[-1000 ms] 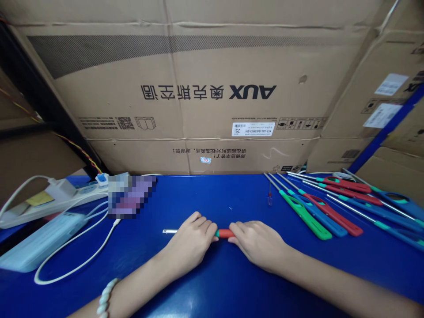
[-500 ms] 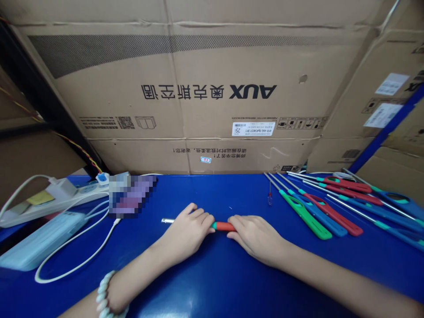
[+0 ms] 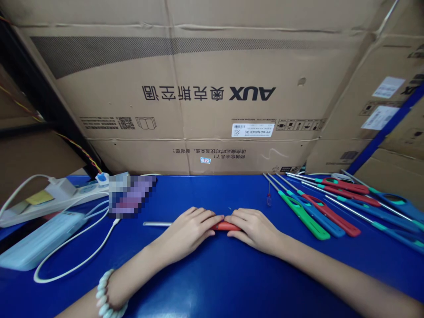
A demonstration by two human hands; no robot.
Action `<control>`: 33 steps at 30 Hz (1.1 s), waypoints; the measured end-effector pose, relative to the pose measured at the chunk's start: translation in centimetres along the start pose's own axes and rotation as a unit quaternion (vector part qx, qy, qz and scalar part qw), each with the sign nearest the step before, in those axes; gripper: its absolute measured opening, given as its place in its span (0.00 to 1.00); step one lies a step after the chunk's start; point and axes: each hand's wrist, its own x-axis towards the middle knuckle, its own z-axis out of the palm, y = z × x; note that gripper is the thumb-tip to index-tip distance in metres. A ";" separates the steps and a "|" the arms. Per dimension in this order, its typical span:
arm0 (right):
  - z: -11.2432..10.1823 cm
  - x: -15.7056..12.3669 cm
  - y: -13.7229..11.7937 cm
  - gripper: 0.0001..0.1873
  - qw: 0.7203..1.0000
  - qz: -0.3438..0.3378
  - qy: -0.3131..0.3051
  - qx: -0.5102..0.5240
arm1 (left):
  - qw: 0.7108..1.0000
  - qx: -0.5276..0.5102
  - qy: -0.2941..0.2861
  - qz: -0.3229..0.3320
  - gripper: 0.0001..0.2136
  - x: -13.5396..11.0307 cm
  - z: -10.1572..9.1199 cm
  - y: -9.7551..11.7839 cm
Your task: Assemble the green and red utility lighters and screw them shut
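Note:
My left hand (image 3: 195, 226) is closed around a red long-necked lighter (image 3: 228, 226), near the middle of the blue table. The lighter's metal tube sticks out past the left of that hand, pointing left. My right hand (image 3: 254, 229) grips the red handle's right end, its fingertips close to those of my left hand. Between the hands only a short stretch of red handle shows; fingers cover the rest. A small screwdriver (image 3: 269, 199) with a clear purplish handle lies beyond my right hand.
Several similar lighters, among them a green one (image 3: 304, 215), lie on the right. At left are a pixelated phone-like object (image 3: 134, 196), a white cable, a light-blue power bank (image 3: 43, 240) and a power strip (image 3: 88, 190). A cardboard wall (image 3: 205, 57) stands behind.
The metal tube reaches farther left beyond my left hand. My left hand has shifted slightly right along the lighter, so the two hands are closer together.

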 end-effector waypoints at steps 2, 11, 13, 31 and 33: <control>0.0 0.0 0.0 0.19 0.999 0.004 0.013 0.031 | 1.000 -0.001 -0.010 0.010 0.13 0.1 0.1 0.3; 1.0 -0.3 2.5 0.13 0.994 0.088 0.066 -0.021 | 1.000 -0.013 -0.014 0.013 0.12 -0.1 0.1 -0.1; 1.1 -0.3 2.7 0.14 0.995 0.071 0.049 -0.042 | 1.000 -0.012 -0.013 0.012 0.12 -0.1 0.1 0.0; 0.9 -0.2 1.4 0.12 0.995 -0.034 0.067 -0.063 | 0.998 -0.064 -0.013 -0.014 0.07 0.0 0.4 0.6; 0.8 -0.3 0.7 0.10 0.995 0.005 0.098 0.029 | 0.997 -0.071 -0.008 -0.012 0.08 0.0 0.7 0.7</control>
